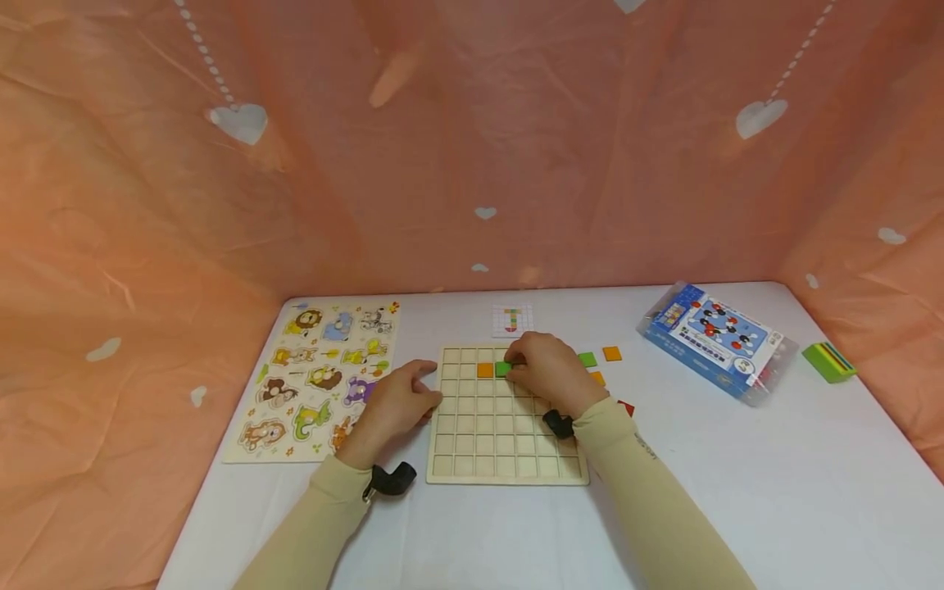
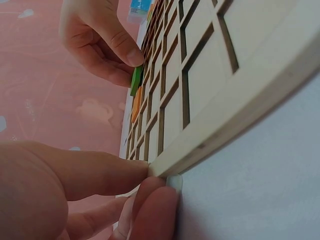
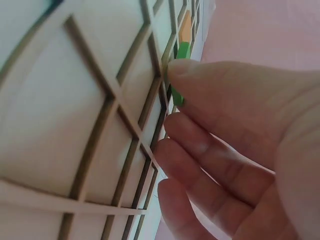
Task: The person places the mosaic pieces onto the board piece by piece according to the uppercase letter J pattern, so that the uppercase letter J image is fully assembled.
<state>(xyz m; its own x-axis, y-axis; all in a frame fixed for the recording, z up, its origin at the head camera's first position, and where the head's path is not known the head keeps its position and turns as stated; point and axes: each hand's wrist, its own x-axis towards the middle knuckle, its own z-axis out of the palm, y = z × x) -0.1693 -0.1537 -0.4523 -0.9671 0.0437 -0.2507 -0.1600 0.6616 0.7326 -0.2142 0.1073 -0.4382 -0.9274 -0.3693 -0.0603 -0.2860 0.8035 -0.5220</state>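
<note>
A wooden grid board (image 1: 505, 469) lies on the white table. My left hand (image 1: 398, 403) holds its left edge; in the left wrist view the thumb (image 2: 110, 175) is at the rim and curled fingers are below it. Over the board's upper rows, my right hand (image 1: 551, 370) pinches a green square tile (image 1: 503, 369) between thumb and fingers. That tile stands slightly tilted at a grid cell in the right wrist view, its far side partly covered by the thumb (image 3: 185, 67). Directly left of it, an orange square tile (image 1: 484, 370) sits in a cell.
Beyond the board lies a pattern card (image 1: 512, 321) with a coloured shape. Loose green (image 1: 587, 360), orange (image 1: 612, 353) and red tiles (image 1: 626, 407) lie right of it. An animal puzzle board (image 1: 310, 385) is at left; a packaged kit (image 1: 715, 340) and striped block (image 1: 829, 361) are at right.
</note>
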